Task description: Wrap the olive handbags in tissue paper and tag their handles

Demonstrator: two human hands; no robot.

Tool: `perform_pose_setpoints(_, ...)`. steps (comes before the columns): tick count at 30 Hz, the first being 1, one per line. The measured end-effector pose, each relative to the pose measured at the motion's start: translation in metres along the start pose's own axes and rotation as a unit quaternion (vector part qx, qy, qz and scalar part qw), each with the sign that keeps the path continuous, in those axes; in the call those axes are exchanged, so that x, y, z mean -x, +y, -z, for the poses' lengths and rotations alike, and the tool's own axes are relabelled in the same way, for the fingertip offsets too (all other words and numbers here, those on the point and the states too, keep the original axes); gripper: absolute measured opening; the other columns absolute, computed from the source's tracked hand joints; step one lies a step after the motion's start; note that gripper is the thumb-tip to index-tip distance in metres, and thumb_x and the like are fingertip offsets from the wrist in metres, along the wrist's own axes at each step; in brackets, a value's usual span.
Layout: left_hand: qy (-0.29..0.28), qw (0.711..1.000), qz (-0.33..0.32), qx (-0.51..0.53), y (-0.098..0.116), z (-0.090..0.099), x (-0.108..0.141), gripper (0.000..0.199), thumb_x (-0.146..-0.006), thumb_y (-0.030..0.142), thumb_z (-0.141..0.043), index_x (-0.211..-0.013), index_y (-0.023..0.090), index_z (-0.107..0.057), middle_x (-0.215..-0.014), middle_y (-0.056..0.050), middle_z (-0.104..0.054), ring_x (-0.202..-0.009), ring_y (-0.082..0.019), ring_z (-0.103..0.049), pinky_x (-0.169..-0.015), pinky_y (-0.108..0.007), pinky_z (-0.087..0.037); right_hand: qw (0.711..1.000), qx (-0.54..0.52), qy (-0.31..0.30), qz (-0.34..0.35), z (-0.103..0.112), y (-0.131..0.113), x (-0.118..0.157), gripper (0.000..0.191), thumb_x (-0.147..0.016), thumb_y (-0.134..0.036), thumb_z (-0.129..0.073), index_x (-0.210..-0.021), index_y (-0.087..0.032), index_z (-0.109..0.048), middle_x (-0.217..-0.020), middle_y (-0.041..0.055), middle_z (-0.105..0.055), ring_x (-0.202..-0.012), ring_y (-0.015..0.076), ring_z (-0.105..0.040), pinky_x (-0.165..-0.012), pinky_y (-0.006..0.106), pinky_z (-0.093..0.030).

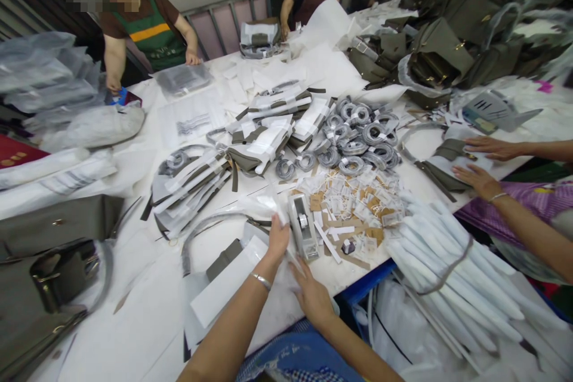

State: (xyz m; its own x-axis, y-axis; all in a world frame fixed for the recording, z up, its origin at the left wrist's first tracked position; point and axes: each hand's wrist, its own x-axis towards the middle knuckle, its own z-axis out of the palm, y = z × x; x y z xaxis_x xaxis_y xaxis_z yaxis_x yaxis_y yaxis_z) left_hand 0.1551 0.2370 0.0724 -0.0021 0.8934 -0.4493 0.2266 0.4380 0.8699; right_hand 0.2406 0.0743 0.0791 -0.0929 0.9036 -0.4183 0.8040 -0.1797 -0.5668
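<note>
Fingers of the left hand [277,239] are extended and pressed flat on a clear plastic sheet [250,206]; nothing is clenched. Fingers of the right hand [312,293] are spread, palm down, on the table [147,316] near its near edge; nothing is grasped there either. Both forearms are angled in from the near edge, the left one wearing a thin bracelet [262,280] at the wrist.

A tape dispenser [303,226] is seen just right of the left hand, touching or nearly touching it. Its long axis runs from the near edge toward the far edge, slightly tilted.

A white paper-wrapped strap [224,277] lies left of the left forearm, its long axis slanted from the near-left up toward the right. A pile of small paper tags [353,203] is noted right of the dispenser. Coiled grey straps [358,140] are gathered toward the table's middle, wrapped olive pieces [264,143] to their left. White foam sleeves [447,262] overhang the right edge.

A co-worker's two hands [486,161] rest at the right edge on an olive piece. Two other people stand at the far edge.
</note>
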Motion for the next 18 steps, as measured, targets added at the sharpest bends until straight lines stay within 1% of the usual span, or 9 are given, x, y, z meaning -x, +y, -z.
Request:
perform_pose_setpoints(2,-0.006,0.995,-0.031,-0.095,0.000,-0.010,-0.009,0.053,-0.092,0.041,-0.059,-0.140,0.020,-0.047,-0.156,-0.014,-0.034,-0.145,-0.033,-0.028,-0.118,-0.062,-0.018,0.999,0.016,-0.015,-0.029,-0.005,0.000,-0.006,0.076,-0.081,-0.008,-0.051,-0.152,-0.028,-0.034,-0.161,0.0107,-0.026,-0.104,0.0281,-0.069,-0.083,0.037,-0.057)
perform_pose_setpoints(4,-0.020,0.983,-0.062,-0.170,0.002,-0.011,-0.013,0.049,-0.092,0.036,-0.060,-0.137,0.018,-0.050,-0.155,-0.014,-0.037,-0.144,-0.033,-0.029,-0.117,-0.061,-0.021,0.999,-0.002,-0.027,-0.043,-0.009,0.000,-0.007,0.078,-0.081,-0.008,-0.051,-0.154,-0.026,-0.031,-0.157,0.0125,-0.036,-0.105,0.0277,-0.068,-0.089,0.037,-0.054)
perform_pose_setpoints(7,-0.042,0.961,-0.099,-0.254,0.005,0.001,-0.013,0.046,-0.089,0.023,-0.059,-0.134,0.013,-0.054,-0.155,-0.016,-0.036,-0.147,-0.033,-0.022,-0.120,-0.057,-0.017,0.994,-0.093,-0.040,-0.036,-0.011,0.003,-0.005,0.075,-0.082,-0.009,-0.050,-0.153,-0.021,-0.032,-0.141,0.0120,-0.057,-0.115,0.0245,-0.064,-0.098,0.034,-0.048)
perform_pose_setpoints(9,-0.059,0.949,-0.122,-0.286,0.008,0.011,-0.012,0.044,-0.088,0.019,-0.056,-0.132,0.012,-0.057,-0.158,-0.016,-0.032,-0.149,-0.033,-0.017,-0.122,-0.053,-0.015,0.990,-0.119,-0.054,-0.055,-0.008,0.004,-0.004,0.070,-0.086,-0.014,-0.049,-0.153,-0.021,-0.032,-0.124,0.0107,-0.068,-0.111,0.0233,-0.065,-0.096,0.033,-0.049)
perform_pose_setpoints(11,-0.091,0.940,-0.142,-0.298,0.010,0.018,-0.011,0.043,-0.087,0.018,-0.057,-0.129,0.014,-0.060,-0.157,-0.014,-0.033,-0.148,-0.032,-0.022,-0.122,-0.050,-0.021,0.991,-0.077,-0.077,-0.083,-0.002,0.002,-0.003,0.067,-0.088,-0.019,-0.050,-0.153,-0.022,-0.033,-0.108,0.0108,-0.074,-0.101,0.0251,-0.069,-0.089,0.034,-0.051)
perform_pose_setpoints(13,-0.128,0.935,-0.157,-0.291,0.013,0.024,-0.009,0.039,-0.082,0.017,-0.061,-0.121,0.016,-0.065,-0.152,-0.014,-0.043,-0.142,-0.031,-0.036,-0.118,-0.049,-0.030,0.991,-0.023,-0.095,-0.086,0.006,-0.001,-0.001,0.064,-0.090,-0.024,-0.050,-0.152,-0.020,-0.035,-0.099,0.0133,-0.075,-0.094,0.0280,-0.071,-0.084,0.036,-0.052)
perform_pose_setpoints(15,-0.138,0.937,-0.170,-0.270,0.019,0.033,-0.001,0.035,-0.080,0.015,-0.064,-0.114,0.017,-0.069,-0.146,-0.013,-0.050,-0.138,-0.031,-0.042,-0.117,-0.048,-0.033,0.993,-0.011,-0.101,-0.059,0.015,-0.004,0.004,0.060,-0.091,-0.027,-0.046,-0.150,-0.015,-0.040,-0.101,0.0163,-0.075,-0.095,0.0295,-0.071,-0.084,0.036,-0.052)
perform_pose_setpoints(17,-0.116,0.946,-0.191,-0.234,0.027,0.050,0.011,0.034,-0.083,0.018,-0.062,-0.116,0.020,-0.069,-0.146,-0.010,-0.051,-0.139,-0.028,-0.042,-0.118,-0.045,-0.032,0.993,-0.032,-0.108,-0.021,0.023,-0.004,0.008,0.057,-0.092,-0.030,-0.041,-0.146,-0.013,-0.047,-0.108,0.0160,-0.074,-0.101,0.0287,-0.071,-0.087,0.035,-0.053)
perform_pose_setpoints(18,-0.099,0.951,-0.202,-0.211,0.032,0.062,0.018,0.035,-0.085,0.020,-0.061,-0.119,0.023,-0.068,-0.146,-0.008,-0.051,-0.138,-0.025,-0.044,-0.117,-0.042,-0.034,0.992,-0.044,-0.115,0.000,0.026,-0.003,0.007,0.055,-0.091,-0.032,-0.040,-0.142,-0.014,-0.052,-0.112,0.0145,-0.073,-0.105,0.0279,-0.070,-0.089,0.033,-0.053)
